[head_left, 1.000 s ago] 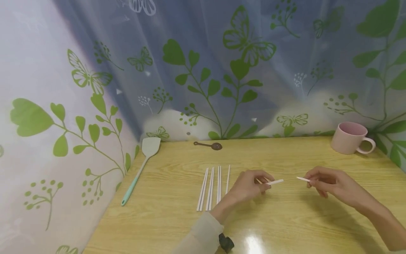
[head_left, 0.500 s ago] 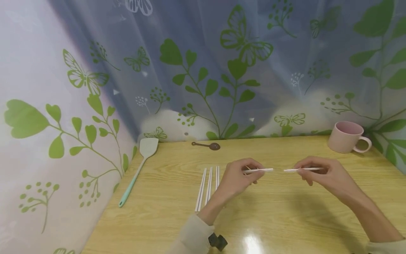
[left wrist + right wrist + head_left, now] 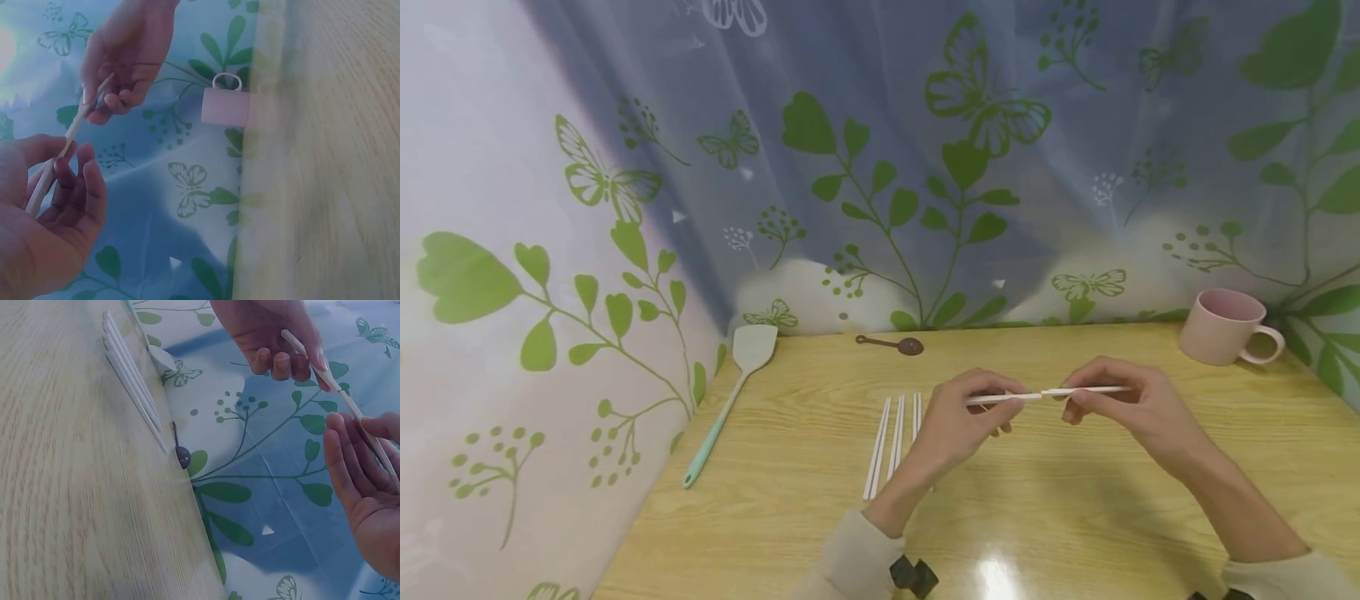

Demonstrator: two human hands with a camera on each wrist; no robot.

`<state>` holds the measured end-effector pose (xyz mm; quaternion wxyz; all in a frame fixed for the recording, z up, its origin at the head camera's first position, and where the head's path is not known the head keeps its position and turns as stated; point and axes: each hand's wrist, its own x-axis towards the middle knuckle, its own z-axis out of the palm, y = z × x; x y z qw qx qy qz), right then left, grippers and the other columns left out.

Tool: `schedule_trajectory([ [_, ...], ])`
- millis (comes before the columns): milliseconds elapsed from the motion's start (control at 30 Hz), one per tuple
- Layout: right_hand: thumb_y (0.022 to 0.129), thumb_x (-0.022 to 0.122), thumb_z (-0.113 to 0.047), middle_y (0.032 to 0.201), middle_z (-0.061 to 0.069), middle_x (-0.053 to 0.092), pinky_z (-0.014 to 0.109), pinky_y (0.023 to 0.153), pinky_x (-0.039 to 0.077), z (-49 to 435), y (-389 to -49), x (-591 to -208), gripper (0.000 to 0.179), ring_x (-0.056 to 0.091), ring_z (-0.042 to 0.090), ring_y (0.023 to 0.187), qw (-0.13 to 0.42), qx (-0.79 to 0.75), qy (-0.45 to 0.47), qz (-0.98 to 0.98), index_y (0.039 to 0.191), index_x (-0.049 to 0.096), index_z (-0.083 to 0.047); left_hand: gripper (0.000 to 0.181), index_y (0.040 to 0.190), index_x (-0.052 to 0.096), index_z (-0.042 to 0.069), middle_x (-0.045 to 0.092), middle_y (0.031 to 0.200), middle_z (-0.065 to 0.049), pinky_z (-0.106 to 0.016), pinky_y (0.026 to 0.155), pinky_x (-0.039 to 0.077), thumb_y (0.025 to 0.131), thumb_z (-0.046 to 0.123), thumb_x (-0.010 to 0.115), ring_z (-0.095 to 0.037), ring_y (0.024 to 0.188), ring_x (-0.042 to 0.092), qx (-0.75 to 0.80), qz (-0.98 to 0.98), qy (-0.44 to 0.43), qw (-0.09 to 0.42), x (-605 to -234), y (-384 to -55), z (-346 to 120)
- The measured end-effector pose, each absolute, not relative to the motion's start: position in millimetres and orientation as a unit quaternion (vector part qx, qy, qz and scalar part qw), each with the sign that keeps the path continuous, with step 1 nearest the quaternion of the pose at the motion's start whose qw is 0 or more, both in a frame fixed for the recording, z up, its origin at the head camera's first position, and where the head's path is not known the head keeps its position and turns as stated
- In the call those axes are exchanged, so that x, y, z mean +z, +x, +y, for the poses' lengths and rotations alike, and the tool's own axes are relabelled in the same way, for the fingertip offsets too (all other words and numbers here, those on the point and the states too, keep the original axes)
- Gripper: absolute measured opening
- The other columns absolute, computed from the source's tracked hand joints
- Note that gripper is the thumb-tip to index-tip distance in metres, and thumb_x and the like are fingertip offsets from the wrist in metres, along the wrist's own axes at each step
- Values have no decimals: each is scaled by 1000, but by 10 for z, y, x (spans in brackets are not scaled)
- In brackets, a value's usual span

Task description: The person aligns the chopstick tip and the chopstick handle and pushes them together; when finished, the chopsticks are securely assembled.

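In the head view my left hand [image 3: 958, 421] pinches a white chopstick piece [image 3: 1000, 400] between thumb and fingers. A slimmer chopstick piece [image 3: 1086, 390] is held the same way by my right hand [image 3: 1138, 408]. The two pieces meet almost end to end above the table, nearly in one line. In the right wrist view a thin seam shows where the left hand's piece [image 3: 322, 374] reaches the right hand's piece [image 3: 355, 409]. Several white chopsticks [image 3: 897, 437] lie in a row on the table, partly behind my left forearm.
A pink mug [image 3: 1223, 327] stands at the back right of the wooden table [image 3: 1037, 533]. A brown spoon [image 3: 910, 345] lies near the back edge. At the left lies a spatula [image 3: 741, 367] with a green handle. A patterned curtain [image 3: 880, 167] hangs behind.
Both hands have risen and moved nearer each other, the right hand swinging left. The gap between the two chopstick pieces has closed. The things on the table have stayed put.
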<state>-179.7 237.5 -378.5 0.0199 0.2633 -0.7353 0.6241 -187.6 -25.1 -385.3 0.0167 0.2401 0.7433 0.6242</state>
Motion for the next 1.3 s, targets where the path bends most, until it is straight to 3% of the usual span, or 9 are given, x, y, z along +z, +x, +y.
schedule_trajectory([
  [167,103,58,5,92,11,74,32,82,61,2344,-1787,-3809,13,75,28,82,17,632,265,-728,113,67,5,16,115,77,21,70,99,4,-40,69,63,100,26,73,-8,72,69,632,735,246,15,-3905,-1864,-250],
  [367,104,57,3,91,12,75,33,80,61,2319,-1792,-3821,13,75,26,83,14,631,264,-730,113,66,4,18,117,76,17,72,97,-9,-45,67,62,101,22,71,-8,68,68,656,710,255,11,-3987,-1861,-260],
  [600,104,58,1,92,12,74,32,82,60,2301,-1797,-3820,12,75,27,83,14,623,262,-737,113,67,4,20,119,74,13,71,96,-9,-30,64,59,102,23,70,-7,67,66,663,704,254,13,-4008,-1859,-258],
  [867,104,59,1,94,13,74,32,84,60,2306,-1783,-3805,14,74,28,85,3,604,261,-753,115,66,4,18,116,76,13,72,95,-11,-28,64,58,102,21,70,-7,68,67,659,707,256,11,-4032,-1858,-274],
  [967,103,61,0,96,13,73,32,86,60,2316,-1776,-3794,16,74,30,85,-3,593,260,-762,117,67,3,17,115,76,13,72,96,-11,-27,64,59,101,21,71,-11,70,69,655,711,256,13,-4042,-1858,-282],
  [1167,103,62,-1,98,13,73,33,87,60,2314,-1759,-3797,18,74,29,87,-17,589,263,-764,120,67,3,18,115,76,12,74,99,-11,-31,66,61,100,20,72,-37,79,72,655,711,256,29,-4050,-1860,-288],
  [1300,103,61,0,99,12,74,34,86,61,2286,-1761,-3807,19,75,31,86,-22,598,263,-757,120,67,4,17,115,76,11,73,98,-10,-29,67,60,100,19,73,-30,76,72,665,702,253,35,-4061,-1864,-289],
])
